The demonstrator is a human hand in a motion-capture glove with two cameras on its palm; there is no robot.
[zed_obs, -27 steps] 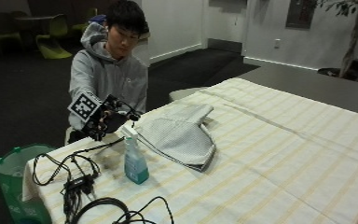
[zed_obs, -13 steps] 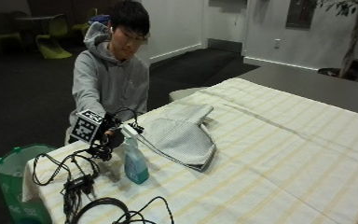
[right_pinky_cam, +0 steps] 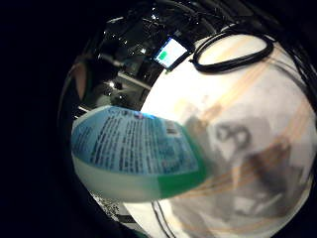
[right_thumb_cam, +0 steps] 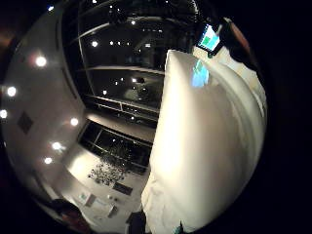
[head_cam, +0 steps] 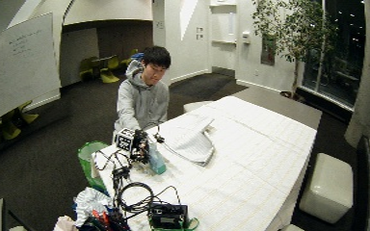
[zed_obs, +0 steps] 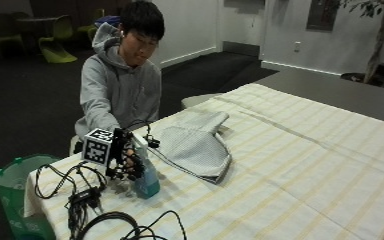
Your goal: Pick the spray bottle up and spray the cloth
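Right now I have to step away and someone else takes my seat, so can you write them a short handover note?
Hands: the gloved right hand is at the spray bottle, fingers seemingly around it; the grip itself is hard to make out.
Things: the bottle stands upright on the striped tablecloth near the person's edge. The grey cloth lies folded just beyond it, apart from the bottle.
Done: the hand has reached the bottle.
Left: lift it, aim at the cloth, spray.

A person (zed_obs: 119, 90) in a grey hooded sweatshirt wears a black glove on the grip (zed_obs: 127, 161).
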